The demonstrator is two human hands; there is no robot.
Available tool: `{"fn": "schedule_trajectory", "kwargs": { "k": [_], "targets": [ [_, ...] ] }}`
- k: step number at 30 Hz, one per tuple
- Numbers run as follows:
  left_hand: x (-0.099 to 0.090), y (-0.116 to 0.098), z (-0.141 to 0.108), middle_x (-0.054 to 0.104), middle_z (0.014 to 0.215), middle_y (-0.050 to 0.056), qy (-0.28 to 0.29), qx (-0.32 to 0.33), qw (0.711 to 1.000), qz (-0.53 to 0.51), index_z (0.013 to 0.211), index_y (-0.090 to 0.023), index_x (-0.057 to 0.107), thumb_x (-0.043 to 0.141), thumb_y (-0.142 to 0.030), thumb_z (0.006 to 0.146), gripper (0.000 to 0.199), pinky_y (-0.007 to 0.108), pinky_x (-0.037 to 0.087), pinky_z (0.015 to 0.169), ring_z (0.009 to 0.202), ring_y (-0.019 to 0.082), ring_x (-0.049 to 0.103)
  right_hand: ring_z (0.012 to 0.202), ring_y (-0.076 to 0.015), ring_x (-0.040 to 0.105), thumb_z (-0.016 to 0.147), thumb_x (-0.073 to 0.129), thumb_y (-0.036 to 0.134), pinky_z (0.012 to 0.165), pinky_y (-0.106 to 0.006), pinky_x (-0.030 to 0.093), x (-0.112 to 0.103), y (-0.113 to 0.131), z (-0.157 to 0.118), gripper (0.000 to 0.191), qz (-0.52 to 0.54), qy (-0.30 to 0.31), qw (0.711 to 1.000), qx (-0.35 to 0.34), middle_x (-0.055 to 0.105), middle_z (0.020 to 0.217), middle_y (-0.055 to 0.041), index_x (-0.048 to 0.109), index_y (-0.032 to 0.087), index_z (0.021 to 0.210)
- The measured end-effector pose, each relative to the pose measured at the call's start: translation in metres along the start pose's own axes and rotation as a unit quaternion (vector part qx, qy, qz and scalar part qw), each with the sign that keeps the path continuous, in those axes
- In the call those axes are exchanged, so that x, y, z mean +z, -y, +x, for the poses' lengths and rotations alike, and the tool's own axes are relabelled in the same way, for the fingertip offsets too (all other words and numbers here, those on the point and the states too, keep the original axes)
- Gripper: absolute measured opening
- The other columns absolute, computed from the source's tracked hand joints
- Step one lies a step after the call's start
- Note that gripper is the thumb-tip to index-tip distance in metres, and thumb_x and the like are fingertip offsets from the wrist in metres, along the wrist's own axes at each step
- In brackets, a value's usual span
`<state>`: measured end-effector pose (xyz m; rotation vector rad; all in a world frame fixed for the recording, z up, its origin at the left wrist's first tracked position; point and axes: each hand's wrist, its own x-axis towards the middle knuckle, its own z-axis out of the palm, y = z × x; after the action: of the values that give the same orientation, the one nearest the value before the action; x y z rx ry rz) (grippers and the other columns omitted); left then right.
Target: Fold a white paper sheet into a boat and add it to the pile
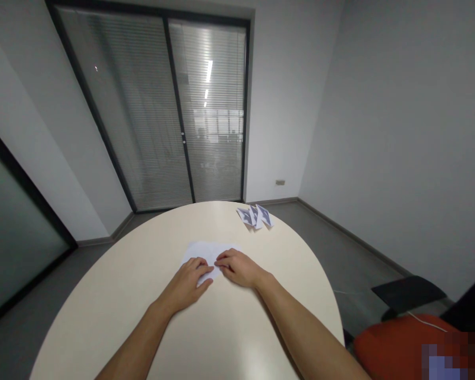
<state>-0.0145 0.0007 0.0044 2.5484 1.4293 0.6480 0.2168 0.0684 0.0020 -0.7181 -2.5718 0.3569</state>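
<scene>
A white sheet of paper (204, 249) lies on the round table in front of me, partly covered by both hands. My left hand (189, 282) rests on its near left part, with the thumb apart from the fingers. From the right, my right hand (239, 268) presses bent fingers together at the paper's near right part. The fingertips of both hands are close to each other over the sheet. Whether the paper has a fold under them is hidden.
Several folded paper pieces (255, 216) with dark printed patches stand near the far right edge of the cream table (134, 264). An orange-red chair (391, 338) with a black armrest (408, 293) is at the lower right. Behind the table is a glass partition with blinds (150, 116).
</scene>
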Motion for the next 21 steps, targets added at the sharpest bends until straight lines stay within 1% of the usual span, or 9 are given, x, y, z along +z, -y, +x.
{"fn": "schedule_trajectory", "kwargs": {
  "k": [4, 8, 10, 13, 14, 15, 18, 21],
  "targets": [
    [0.003, 0.006, -0.004, 0.064, 0.122, 0.009, -0.001, 0.0, 1.0, -0.01, 0.125, -0.026, 0.068, 0.061, -0.03, 0.094, 0.032, 0.042, 0.048, 0.103, 0.116, 0.026, 0.058, 0.115, -0.021, 0.063, 0.096, 0.053, 0.021, 0.102, -0.032, 0.046, 0.001, -0.01, -0.003, 0.031, 0.002, -0.006, 0.999, 0.037, 0.072, 0.121, -0.0078, 0.075, 0.022, 0.118],
    [0.004, 0.007, -0.005, 0.062, 0.134, 0.009, 0.001, 0.01, 1.0, 0.006, 0.129, -0.025, 0.067, 0.061, -0.029, 0.094, 0.035, 0.044, 0.044, 0.109, 0.125, 0.027, 0.055, 0.114, -0.0207, 0.063, 0.097, 0.052, 0.022, 0.101, -0.033, 0.046, -0.001, -0.013, -0.004, 0.032, -0.012, -0.008, 0.999, 0.047, 0.072, 0.121, -0.008, 0.076, 0.022, 0.118],
    [0.003, 0.006, -0.005, 0.059, 0.141, 0.008, 0.008, 0.017, 1.0, 0.019, 0.131, -0.026, 0.066, 0.059, -0.03, 0.095, 0.036, 0.046, 0.043, 0.111, 0.128, 0.027, 0.053, 0.116, -0.0217, 0.062, 0.098, 0.052, 0.024, 0.107, -0.04, 0.041, -0.002, -0.011, -0.005, 0.031, -0.03, -0.007, 0.998, 0.059, 0.072, 0.121, -0.0076, 0.076, 0.024, 0.117],
    [0.003, 0.004, -0.004, 0.057, 0.147, 0.006, 0.015, 0.024, 0.999, 0.03, 0.132, -0.026, 0.065, 0.052, -0.03, 0.099, 0.035, 0.048, 0.041, 0.112, 0.13, 0.027, 0.052, 0.122, -0.0249, 0.059, 0.097, 0.056, 0.033, 0.116, -0.056, 0.025, -0.004, -0.006, -0.005, 0.028, -0.041, -0.002, 0.996, 0.084, 0.071, 0.124, -0.007, 0.074, 0.028, 0.119],
    [0.004, 0.004, -0.003, 0.057, 0.147, 0.006, 0.016, 0.028, 0.999, 0.03, 0.132, -0.026, 0.065, 0.05, -0.029, 0.101, 0.035, 0.048, 0.041, 0.112, 0.13, 0.026, 0.052, 0.124, -0.0262, 0.058, 0.096, 0.058, 0.037, 0.117, -0.058, 0.021, -0.005, -0.004, -0.005, 0.029, -0.041, 0.0, 0.995, 0.091, 0.07, 0.126, -0.0075, 0.073, 0.029, 0.12],
    [0.005, 0.005, -0.003, 0.058, 0.147, 0.005, 0.015, 0.031, 0.999, 0.028, 0.133, -0.026, 0.064, 0.048, -0.029, 0.101, 0.036, 0.048, 0.041, 0.113, 0.131, 0.026, 0.051, 0.125, -0.0272, 0.056, 0.095, 0.06, 0.04, 0.117, -0.059, 0.021, -0.005, -0.003, -0.006, 0.031, -0.041, 0.001, 0.995, 0.096, 0.069, 0.128, -0.0084, 0.072, 0.029, 0.122],
    [0.009, 0.008, -0.004, 0.057, 0.148, 0.006, 0.009, 0.028, 0.999, 0.02, 0.135, -0.024, 0.063, 0.048, -0.028, 0.101, 0.037, 0.049, 0.038, 0.116, 0.136, 0.026, 0.048, 0.127, -0.0283, 0.055, 0.091, 0.064, 0.045, 0.115, -0.053, 0.027, -0.006, 0.001, -0.005, 0.039, -0.054, -0.005, 0.993, 0.105, 0.067, 0.132, -0.0105, 0.07, 0.027, 0.125],
    [0.011, 0.009, -0.005, 0.056, 0.149, 0.007, 0.007, 0.015, 1.0, 0.014, 0.135, -0.023, 0.062, 0.05, -0.028, 0.099, 0.038, 0.051, 0.038, 0.118, 0.138, 0.026, 0.047, 0.125, -0.0278, 0.055, 0.089, 0.066, 0.047, 0.111, -0.046, 0.033, -0.004, 0.004, -0.004, 0.041, -0.075, -0.017, 0.991, 0.107, 0.066, 0.132, -0.0106, 0.071, 0.025, 0.124]
  ]
}}
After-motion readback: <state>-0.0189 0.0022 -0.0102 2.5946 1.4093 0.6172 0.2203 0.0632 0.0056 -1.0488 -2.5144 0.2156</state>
